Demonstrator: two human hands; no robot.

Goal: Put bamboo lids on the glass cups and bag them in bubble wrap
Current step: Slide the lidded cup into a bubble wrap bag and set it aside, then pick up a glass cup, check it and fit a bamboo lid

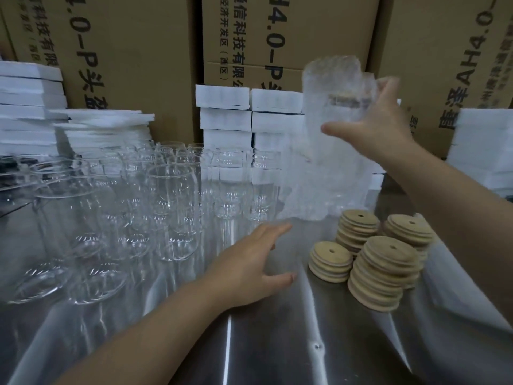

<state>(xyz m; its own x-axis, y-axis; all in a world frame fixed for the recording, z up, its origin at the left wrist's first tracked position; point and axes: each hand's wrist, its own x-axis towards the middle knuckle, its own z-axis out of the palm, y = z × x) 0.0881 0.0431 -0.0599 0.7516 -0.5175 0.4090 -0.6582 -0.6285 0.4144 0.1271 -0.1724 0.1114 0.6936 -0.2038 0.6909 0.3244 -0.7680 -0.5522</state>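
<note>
Now my right hand (380, 129) grips the bagged cup (330, 112) upright, aloft; my left hand (249, 262), fingers (277, 228) spread and empty, is nearer the bare cups (172, 190) standing just left.

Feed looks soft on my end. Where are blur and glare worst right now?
Head view: motion blur smears the right hand and the bubble-wrap bag it grips; the left hand is sharper. Head view: glare streaks the steel table, glass cups merge together, and the wide lens bows the cardboard boxes.
</note>
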